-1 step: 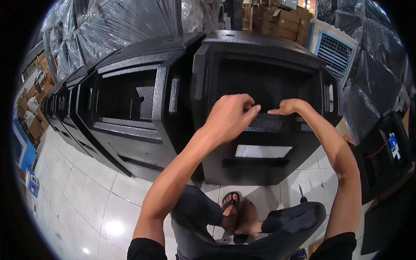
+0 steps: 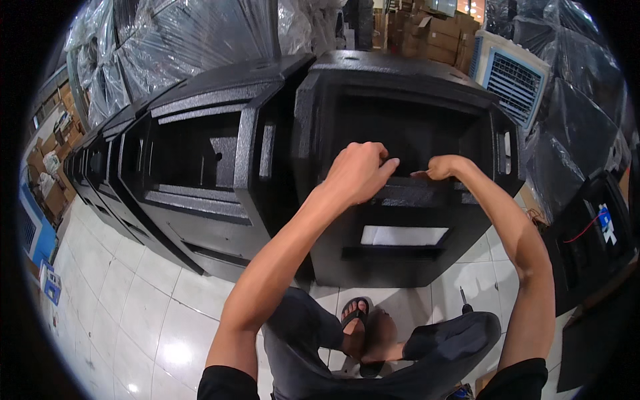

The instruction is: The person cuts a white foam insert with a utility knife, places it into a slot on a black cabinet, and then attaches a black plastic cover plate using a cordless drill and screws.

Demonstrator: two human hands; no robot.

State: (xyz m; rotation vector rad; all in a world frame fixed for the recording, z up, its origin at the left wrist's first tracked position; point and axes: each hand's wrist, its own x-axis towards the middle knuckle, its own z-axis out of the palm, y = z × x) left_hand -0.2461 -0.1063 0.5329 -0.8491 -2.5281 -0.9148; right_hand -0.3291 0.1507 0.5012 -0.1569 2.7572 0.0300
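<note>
Before me stands a black textured cabinet point(image 2: 400, 267), shaped like a speaker box, with a deep recess point(image 2: 407, 123) in its upper front. My left hand point(image 2: 363, 172) is at the recess's lower edge, its fingers curled and the thumb bent toward them. Whatever those fingers hold, if anything, is hidden. To its right, my right hand point(image 2: 443, 167) bends down over the same edge, its fingers partly hidden. Below both hands a rectangular opening point(image 2: 405, 235) shows something white inside.
Similar black cabinets point(image 2: 193, 200) line up to the left. A tool with a thin metal shaft point(image 2: 465, 297) is by my right knee. A dark panel point(image 2: 587, 243) with a red wire leans at right. Behind are plastic-wrapped stacks point(image 2: 193, 47), cartons point(image 2: 443, 37) and a louvred unit point(image 2: 513, 79).
My left hand has shifted slightly left. The fingers of my right hand, straighter before, now bend downward at the recess edge.
</note>
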